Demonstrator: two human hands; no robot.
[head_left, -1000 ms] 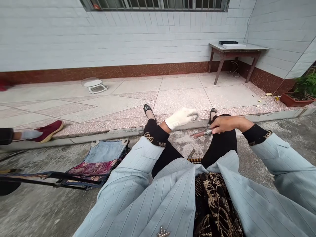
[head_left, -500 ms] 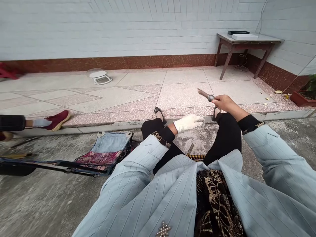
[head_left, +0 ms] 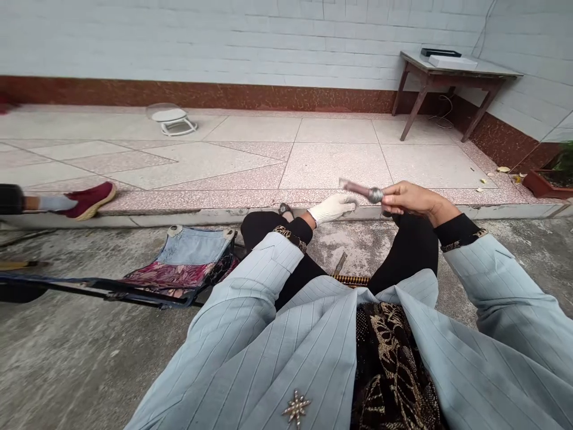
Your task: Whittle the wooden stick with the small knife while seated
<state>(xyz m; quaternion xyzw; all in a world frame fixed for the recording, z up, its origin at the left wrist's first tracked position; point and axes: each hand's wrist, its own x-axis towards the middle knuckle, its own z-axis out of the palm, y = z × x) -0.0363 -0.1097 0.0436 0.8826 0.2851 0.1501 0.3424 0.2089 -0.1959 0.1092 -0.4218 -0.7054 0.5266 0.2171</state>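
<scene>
1. Silvery wire point(head_left: 375, 195) is wound in a tight coil around a brown stick point(head_left: 357, 189), close to the fingers of the person's bare right hand point(head_left: 412, 197).
2. That right grip is closed on the wire-wound end; the stick points leftward, its far tip blurred, raised in front of the knees.
3. The left hand point(head_left: 335, 208), in a white knitted glove, is near the stick, with its fingers bent; I cannot tell whether its grip holds anything.
4. Below, between the legs, a worn metal strip point(head_left: 341, 263) sticks up beside a yellow-and-black banded edge point(head_left: 353, 280).
5. At the left is a folding chair point(head_left: 188, 248) with denim and maroon patterned cloth; beyond it another person's maroon shoe point(head_left: 92, 200) shows at the ledge.
6. On the tiled floor point(head_left: 333, 161) stands a low white stool point(head_left: 172, 117).
7. Against the wall, a desk point(head_left: 486, 70) carries a black box point(head_left: 441, 52) and a white box point(head_left: 452, 63); any lettering is too small to read.
8. A star-shaped brooch point(head_left: 296, 408) is pinned to the pale blue jacket point(head_left: 259, 358).
</scene>
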